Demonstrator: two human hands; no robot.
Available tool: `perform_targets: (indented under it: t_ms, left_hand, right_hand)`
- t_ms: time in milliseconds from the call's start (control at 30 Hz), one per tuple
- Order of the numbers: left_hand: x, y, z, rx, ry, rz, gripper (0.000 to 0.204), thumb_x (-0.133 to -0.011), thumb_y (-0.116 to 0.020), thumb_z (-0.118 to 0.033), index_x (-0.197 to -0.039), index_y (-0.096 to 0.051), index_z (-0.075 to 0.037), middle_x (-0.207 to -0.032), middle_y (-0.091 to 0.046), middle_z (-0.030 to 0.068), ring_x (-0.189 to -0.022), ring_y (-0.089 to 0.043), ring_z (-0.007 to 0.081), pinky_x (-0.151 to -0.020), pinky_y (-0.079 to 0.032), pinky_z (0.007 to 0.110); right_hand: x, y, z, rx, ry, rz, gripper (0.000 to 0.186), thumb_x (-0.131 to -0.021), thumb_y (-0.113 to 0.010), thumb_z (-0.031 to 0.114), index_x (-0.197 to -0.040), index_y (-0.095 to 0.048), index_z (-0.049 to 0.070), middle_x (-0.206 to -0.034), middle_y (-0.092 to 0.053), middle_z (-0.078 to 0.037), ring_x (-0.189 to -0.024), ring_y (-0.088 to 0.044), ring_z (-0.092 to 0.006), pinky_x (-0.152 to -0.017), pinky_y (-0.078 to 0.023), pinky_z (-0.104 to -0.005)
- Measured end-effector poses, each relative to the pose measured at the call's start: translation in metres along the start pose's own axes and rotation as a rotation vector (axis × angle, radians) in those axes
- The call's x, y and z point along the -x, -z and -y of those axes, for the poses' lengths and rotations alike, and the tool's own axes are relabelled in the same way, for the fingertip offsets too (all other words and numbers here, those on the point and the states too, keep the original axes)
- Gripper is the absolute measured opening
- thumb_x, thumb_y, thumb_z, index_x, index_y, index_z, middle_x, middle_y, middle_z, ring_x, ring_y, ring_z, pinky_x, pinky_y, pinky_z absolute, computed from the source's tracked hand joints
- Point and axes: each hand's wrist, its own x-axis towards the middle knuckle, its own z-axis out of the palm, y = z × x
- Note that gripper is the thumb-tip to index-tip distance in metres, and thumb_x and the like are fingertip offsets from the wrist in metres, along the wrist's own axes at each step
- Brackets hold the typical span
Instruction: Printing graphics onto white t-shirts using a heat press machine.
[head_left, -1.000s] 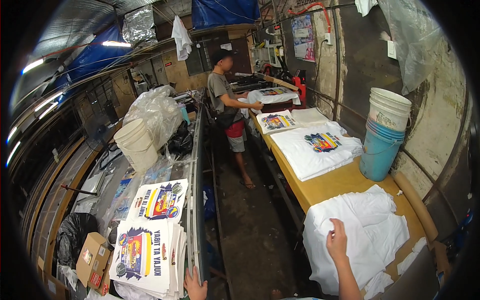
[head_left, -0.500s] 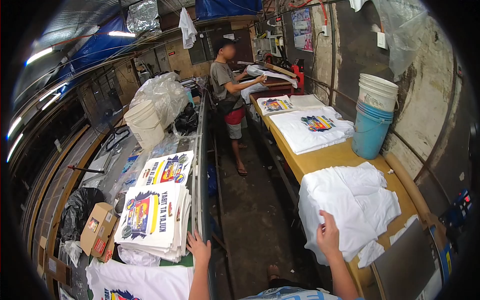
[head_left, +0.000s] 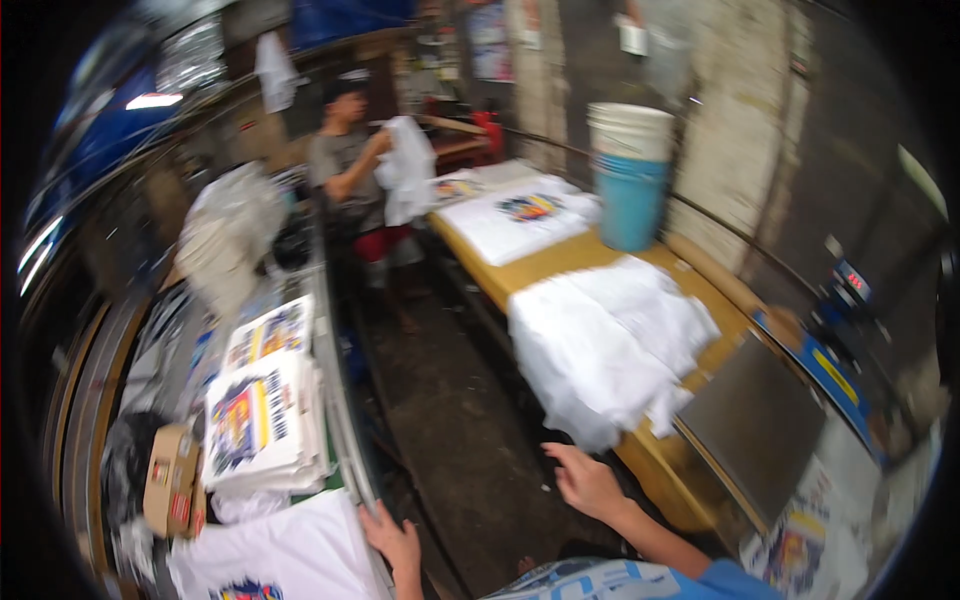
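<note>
My left hand (head_left: 392, 538) rests with its fingers apart on the edge of the left table, beside a white printed shirt (head_left: 290, 530) that lies spread there. Just beyond that shirt stands a stack of printed white sheets (head_left: 255, 425). Over the aisle hangs my right hand (head_left: 588, 484), fingers loosely stretched and nothing in them. It is apart from the heap of white shirts (head_left: 600, 335) on the yellow table (head_left: 665, 485). Motion blurs the picture.
A person (head_left: 350, 175) farther up the aisle holds up a white cloth (head_left: 408, 170). Stacked buckets (head_left: 630, 190) and a printed white shirt (head_left: 520, 215) are on the yellow table. A flat dark plate (head_left: 755, 425) lies at the near right, and a cardboard box (head_left: 170, 480) at the left.
My view has turned right. My right hand has come away from the white shirt heap. My left hand has shifted nearer along the table edge. The other person has lifted a white cloth.
</note>
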Motion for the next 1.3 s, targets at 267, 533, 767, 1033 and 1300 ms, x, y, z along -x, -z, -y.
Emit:
perform_targets:
  t_ms: [267, 533, 767, 1033, 1300]
  left_hand:
    - [0.077, 0.053, -0.018, -0.361, -0.073, 0.174, 0.079, -0.077, -0.065, -0.033, -0.134, -0.031, 0.008, -0.133, -0.036, 0.0329, -0.122, -0.037, 0.0447, -0.105, -0.028, 0.046]
    - [0.128, 0.044, -0.013, -0.584, -0.117, 0.117, 0.084, -0.075, -0.066, -0.036, -0.135, -0.028, 0.007, -0.133, -0.036, 0.0311, -0.123, -0.038, 0.0418, -0.106, -0.028, 0.046]
    - [0.189, 0.06, -0.018, -0.105, -0.033, -0.138, 0.059, -0.068, -0.066, -0.005, -0.124, -0.049, 0.0, -0.13, -0.044, 0.0268, -0.122, -0.04, 0.0402, -0.103, -0.032, 0.046]
    - [0.286, 0.145, -0.021, -0.292, 0.123, -0.369, 0.047, -0.072, -0.061, -0.01, -0.118, -0.053, -0.006, -0.127, -0.045, 0.0193, -0.12, -0.041, 0.0343, -0.097, -0.034, 0.044]
    - [0.387, 0.203, 0.025, -0.133, 0.355, -0.357, 0.039, -0.067, -0.073, -0.017, -0.102, -0.061, -0.005, -0.103, -0.057, 0.0101, -0.098, -0.054, 0.0287, -0.081, -0.045, 0.039]
  right_hand:
    - [0.088, -0.008, 0.011, -0.109, 0.198, 0.424, 0.042, -0.081, -0.048, 0.002, -0.122, -0.045, 0.004, -0.098, -0.054, -0.016, -0.083, -0.059, -0.0359, -0.064, -0.049, -0.042]
    - [0.244, 0.067, -0.062, 0.076, -0.017, 0.494, 0.029, -0.076, -0.055, 0.008, -0.104, -0.052, 0.002, -0.097, -0.056, -0.016, -0.09, -0.058, -0.0352, -0.075, -0.049, -0.0422]
    - [0.36, 0.134, -0.099, 0.145, -0.297, 0.344, 0.02, -0.08, -0.053, 0.009, -0.098, -0.06, 0.007, -0.091, -0.06, -0.014, -0.085, -0.06, -0.0337, -0.071, -0.048, -0.0421]
    - [0.405, 0.129, -0.111, 0.084, -0.109, 0.561, 0.016, -0.079, -0.057, 0.004, -0.093, -0.063, 0.0, -0.087, -0.062, -0.017, -0.079, -0.061, -0.0336, -0.071, -0.048, -0.0377]
    - [0.317, 0.069, -0.027, 0.039, 0.241, 0.709, 0.013, -0.082, -0.055, 0.006, -0.091, -0.063, 0.002, -0.087, -0.061, -0.016, -0.082, -0.06, -0.0347, -0.072, -0.048, -0.0389]
